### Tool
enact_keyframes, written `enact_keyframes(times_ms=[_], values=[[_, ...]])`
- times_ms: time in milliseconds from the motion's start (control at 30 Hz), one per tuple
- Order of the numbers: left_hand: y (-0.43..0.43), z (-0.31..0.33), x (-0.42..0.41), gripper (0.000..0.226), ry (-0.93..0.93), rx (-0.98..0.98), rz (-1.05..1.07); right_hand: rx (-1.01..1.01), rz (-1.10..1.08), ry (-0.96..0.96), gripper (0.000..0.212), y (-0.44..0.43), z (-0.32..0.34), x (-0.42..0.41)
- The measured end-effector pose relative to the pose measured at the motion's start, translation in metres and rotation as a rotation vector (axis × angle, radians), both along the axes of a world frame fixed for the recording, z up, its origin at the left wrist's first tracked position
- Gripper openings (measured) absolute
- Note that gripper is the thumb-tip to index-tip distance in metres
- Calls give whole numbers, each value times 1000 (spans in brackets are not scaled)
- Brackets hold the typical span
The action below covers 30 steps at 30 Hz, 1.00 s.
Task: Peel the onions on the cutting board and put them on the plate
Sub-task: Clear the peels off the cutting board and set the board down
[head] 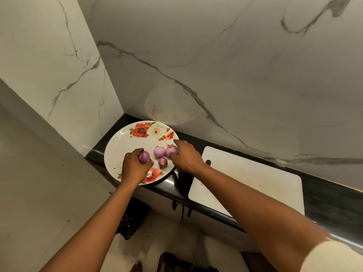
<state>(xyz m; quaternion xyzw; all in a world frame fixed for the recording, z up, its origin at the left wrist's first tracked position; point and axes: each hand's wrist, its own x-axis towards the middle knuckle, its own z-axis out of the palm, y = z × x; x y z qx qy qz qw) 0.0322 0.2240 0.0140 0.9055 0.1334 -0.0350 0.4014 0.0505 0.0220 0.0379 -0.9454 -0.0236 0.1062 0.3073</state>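
A white plate [121,142] with red rose prints sits at the left end of a dark counter. My left hand [134,167] is over its near side, fingers closed around a peeled purple onion [145,157]. My right hand [187,157] reaches in from the right and grips a pale peeled onion [171,149] on the plate. Between the hands lie two more peeled onions, a pale pink one [159,151] and a small darker one [162,162]. The white cutting board [249,183] lies to the right of the plate with nothing on it.
The narrow black counter [324,195] runs along a marble wall [235,65], with another marble wall at the left corner. Below the counter edge I see cabinet handles [183,211] and a dark heap [130,220] on the light floor.
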Motion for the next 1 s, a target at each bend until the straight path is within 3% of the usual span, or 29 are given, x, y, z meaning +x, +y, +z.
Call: enact_keyframes(times_ms=[233,500,600,800,1000], values=[[9,-16,3,49,-68,-23,22,-195,54,66,52,10,-19,15],[15,-4,-14,45,-157,-61,-22,-52,21,-7,54,1,-17,7],[2,12,-24,46,-223,-103,-129,77,-62,-91,50,-18,-9,-10],[-60,32,-38,58,-198,-178,-389,102,-159,-240,51,-102,-3,-67],[-137,26,-49,47,-62,-128,-649,-109,-205,-190,42,-179,-14,-140]])
